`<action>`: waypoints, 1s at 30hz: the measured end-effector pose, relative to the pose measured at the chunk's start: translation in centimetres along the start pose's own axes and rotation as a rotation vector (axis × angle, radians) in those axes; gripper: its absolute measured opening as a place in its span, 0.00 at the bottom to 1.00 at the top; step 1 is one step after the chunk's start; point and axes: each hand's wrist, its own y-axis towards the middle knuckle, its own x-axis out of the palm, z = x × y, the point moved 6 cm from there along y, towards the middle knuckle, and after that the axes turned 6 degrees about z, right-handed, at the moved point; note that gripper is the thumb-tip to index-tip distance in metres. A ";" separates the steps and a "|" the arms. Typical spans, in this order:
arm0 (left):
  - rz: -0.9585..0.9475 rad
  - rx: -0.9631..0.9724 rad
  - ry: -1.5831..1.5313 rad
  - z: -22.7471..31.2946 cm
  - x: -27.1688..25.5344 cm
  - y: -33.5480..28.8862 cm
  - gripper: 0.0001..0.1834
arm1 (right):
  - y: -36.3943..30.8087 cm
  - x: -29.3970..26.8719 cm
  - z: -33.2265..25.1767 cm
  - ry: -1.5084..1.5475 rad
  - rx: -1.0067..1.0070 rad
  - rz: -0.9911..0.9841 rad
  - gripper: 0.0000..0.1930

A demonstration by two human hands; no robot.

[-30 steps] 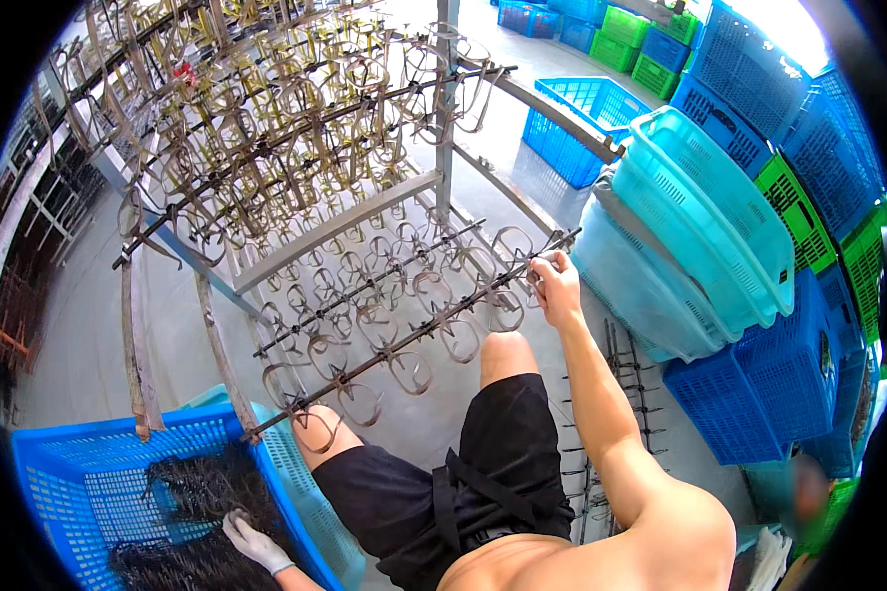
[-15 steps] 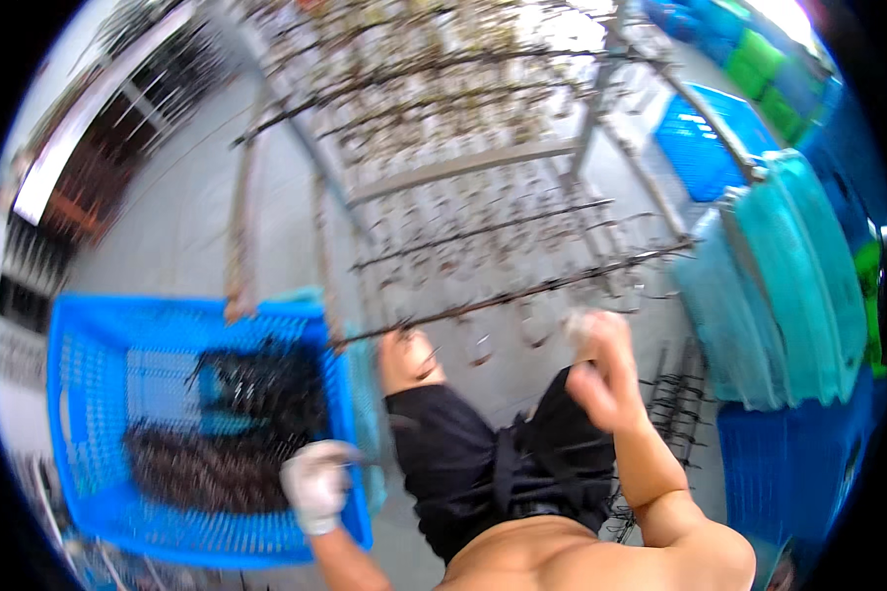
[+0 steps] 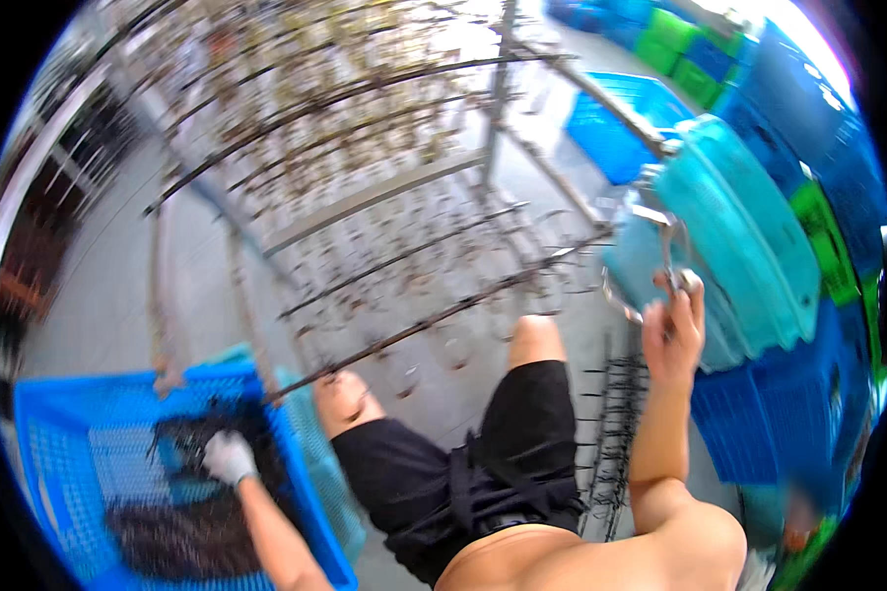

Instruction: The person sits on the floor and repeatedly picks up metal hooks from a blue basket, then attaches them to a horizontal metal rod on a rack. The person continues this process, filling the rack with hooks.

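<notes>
My left hand point(image 3: 229, 457), in a white glove, reaches over the dark heap inside a blue perforated basket point(image 3: 310, 512). Its fingers are blurred, so their grip does not show. The heap point(image 3: 182, 537) is made of many thin dark pieces whose kind I cannot make out. On the right, my bare right hand point(image 3: 675, 330) is raised with its fingers curled around a thin, shiny curved piece point(image 3: 670, 241), beside the stacked teal baskets. Before my knees stands a metal rack; its lowest dark hooked bar point(image 3: 434, 320) carries small hanging pieces.
Stacked teal baskets point(image 3: 749, 231) and blue crates point(image 3: 769, 404) stand at the right. Beside my right thigh are dark spiked bars point(image 3: 616, 424). A bright blue basket point(image 3: 616, 123) lies behind the rack. Rack legs point(image 3: 163, 305) reach down by the left basket.
The view has shifted. My left hand has moved from the basket's near right side onto the dark heap. My right hand has gone from above my thigh out toward the teal baskets.
</notes>
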 end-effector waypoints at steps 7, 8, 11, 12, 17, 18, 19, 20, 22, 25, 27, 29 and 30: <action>0.007 -0.160 -1.163 -2.2 1.0 -1.6 0.16 | 8.3 -12.0 9.5 -0.214 0.257 0.226 0.07; -0.020 -0.199 -1.137 -2.2 -0.3 -3.5 0.16 | 8.7 -12.0 9.9 -0.224 0.271 0.242 0.07; -0.064 -0.296 -1.064 -3.7 -1.4 -7.3 0.16 | 10.3 -11.6 9.9 -0.339 0.343 0.227 0.08; -0.043 -0.283 -1.059 -4.7 -0.8 -7.9 0.16 | 10.8 -11.3 10.0 -0.385 0.374 0.208 0.08; 0.024 -0.131 -1.101 -6.6 5.4 -7.8 0.19 | 11.9 -10.3 10.7 -0.404 0.388 0.164 0.09; 0.013 -0.109 -1.121 -6.5 6.4 -7.3 0.19 | 12.1 -10.6 11.2 -0.377 0.379 0.172 0.09; -0.013 -0.098 -1.142 -6.6 7.4 -6.7 0.20 | 12.5 -10.8 11.6 -0.344 0.334 0.165 0.09; -0.255 -0.112 -1.207 -3.5 7.0 -6.6 0.26 | 12.4 -11.9 11.0 -0.328 0.279 0.184 0.09; -0.321 -0.095 -1.235 -4.6 7.8 -4.6 0.27 | 12.0 -11.7 12.1 -0.289 0.249 0.143 0.10; -0.478 -0.265 -1.339 -2.3 5.5 -3.8 0.22 | 11.0 -12.2 12.7 -0.280 0.189 0.211 0.12; -0.563 -0.370 -1.467 -1.2 3.7 -3.4 0.19 | 9.9 -16.0 13.9 -0.411 0.157 0.179 0.21; -0.611 -0.277 -1.486 -1.4 3.4 -2.2 0.15 | 8.2 -18.5 14.8 -0.561 -0.007 0.187 0.26; -0.647 -0.242 -1.513 -2.0 3.6 -1.8 0.14 | 6.9 -20.1 15.4 -0.612 0.069 0.252 0.29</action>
